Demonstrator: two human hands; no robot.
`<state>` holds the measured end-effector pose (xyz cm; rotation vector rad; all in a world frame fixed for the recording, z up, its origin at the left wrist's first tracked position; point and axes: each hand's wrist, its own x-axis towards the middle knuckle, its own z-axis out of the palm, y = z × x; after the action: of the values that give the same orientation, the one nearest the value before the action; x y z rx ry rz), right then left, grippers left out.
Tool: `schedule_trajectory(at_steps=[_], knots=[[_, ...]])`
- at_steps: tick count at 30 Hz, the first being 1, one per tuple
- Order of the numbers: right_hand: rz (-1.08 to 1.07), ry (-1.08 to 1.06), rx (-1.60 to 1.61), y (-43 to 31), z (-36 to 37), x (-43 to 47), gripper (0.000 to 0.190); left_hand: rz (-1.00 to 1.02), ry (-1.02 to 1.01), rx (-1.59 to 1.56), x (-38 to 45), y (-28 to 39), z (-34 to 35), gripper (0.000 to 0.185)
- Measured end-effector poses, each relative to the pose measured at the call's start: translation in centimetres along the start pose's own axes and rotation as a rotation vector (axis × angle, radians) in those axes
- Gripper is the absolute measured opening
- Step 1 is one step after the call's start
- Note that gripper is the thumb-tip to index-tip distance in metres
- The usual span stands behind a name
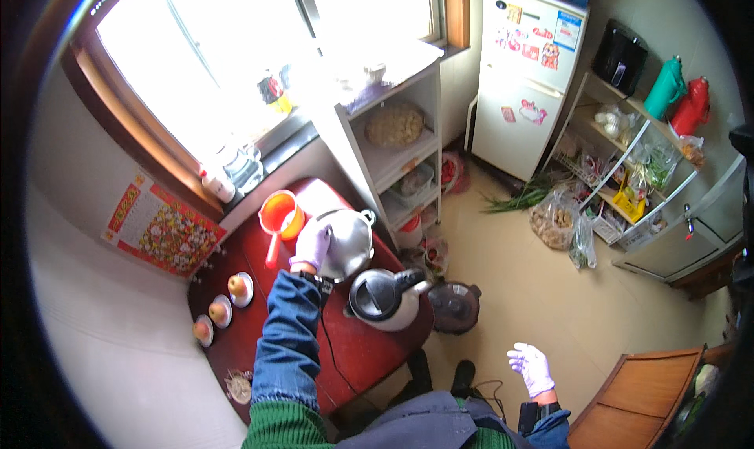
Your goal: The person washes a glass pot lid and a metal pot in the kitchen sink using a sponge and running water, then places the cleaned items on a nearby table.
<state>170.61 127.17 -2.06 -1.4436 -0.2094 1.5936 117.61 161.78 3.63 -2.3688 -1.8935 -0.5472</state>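
My left hand [314,246], in a pale purple glove, reaches over the dark red table [353,355] and rests at the knob of a round metal pot lid [347,243]; the fingertips are partly hidden, so the grip is unclear. Just beyond the hand stands an orange plastic dipper [281,213] with its handle towards me. Nearer to me is a steel electric kettle [386,299] with a black lid. My right hand [531,368], gloved alike, hangs over the floor at the lower right with its fingers apart and holds nothing.
Three fruits on small plates [240,289] line the table's left side. A lidded dark bin [453,308] stands on the floor beside the table. Beyond are a white shelf unit [353,172], a fridge [518,96], bagged produce [554,219] on the floor and a wooden cabinet door [639,396].
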Motion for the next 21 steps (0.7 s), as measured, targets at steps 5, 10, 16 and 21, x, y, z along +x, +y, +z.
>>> schedule_trajectory(at_steps=[5,10,16,21], knots=[[-0.057,-0.01,-0.033,-0.4,2.3,0.2,0.028,-0.02,0.027,-0.527,-0.3,2.2,-2.0,0.032],[-0.066,0.001,-0.079,-1.0,3.4,0.7,0.028,-0.202,-0.058,-0.082,-0.3,0.0,0.7,0.028],[-0.048,0.015,-0.098,-0.9,3.8,2.0,0.027,-0.128,0.056,-0.091,-0.7,-2.4,2.9,0.022],[-0.025,0.005,-0.098,-1.8,3.1,3.6,0.027,-0.201,0.006,-0.146,-1.5,-0.6,-0.3,0.044]])
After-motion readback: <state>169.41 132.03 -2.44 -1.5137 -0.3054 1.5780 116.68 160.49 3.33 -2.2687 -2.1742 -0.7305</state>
